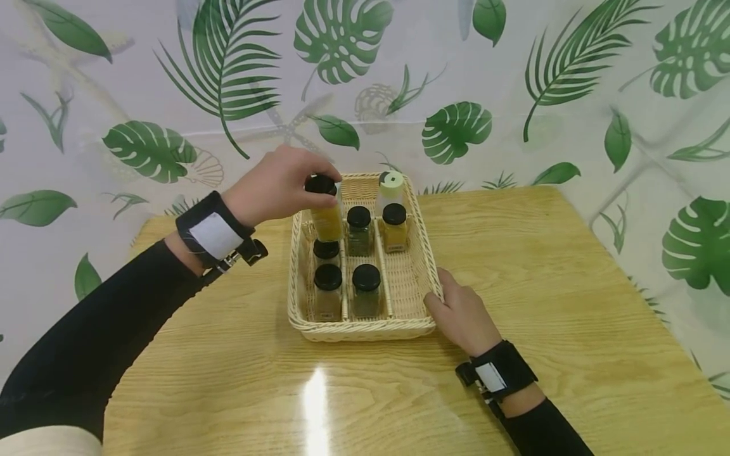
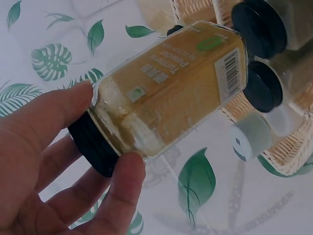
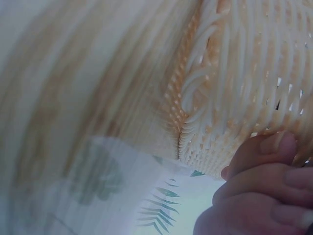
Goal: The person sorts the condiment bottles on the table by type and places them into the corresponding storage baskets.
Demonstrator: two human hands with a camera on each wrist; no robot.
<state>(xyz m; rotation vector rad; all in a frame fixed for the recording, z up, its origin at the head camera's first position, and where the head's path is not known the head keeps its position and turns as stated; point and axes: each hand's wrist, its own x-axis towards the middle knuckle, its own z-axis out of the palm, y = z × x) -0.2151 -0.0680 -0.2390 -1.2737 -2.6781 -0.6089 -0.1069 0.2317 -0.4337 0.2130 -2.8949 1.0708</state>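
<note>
My left hand (image 1: 285, 187) holds a glass jar of turmeric powder (image 2: 171, 88) by its black-lid end, thumb and fingers around it. The jar hangs upright over the left column of a woven basket (image 1: 365, 327). My right hand (image 1: 464, 313) grips the basket's right rim near the front corner, and in the right wrist view its curled fingers (image 3: 259, 171) touch the weave. Below the held jar stand two black-lidded jars, one at the front left (image 1: 327, 294). The middle column has a dark-green jar (image 1: 359, 233) and a front jar (image 1: 366, 294).
A yellow-brown jar (image 1: 395, 231) stands in the right column, with a pale-green-capped bottle (image 1: 391, 187) behind it. Thin dividers separate the basket's columns. The basket rests on a wooden table (image 1: 513, 253) against a leaf-patterned backdrop (image 1: 399, 76).
</note>
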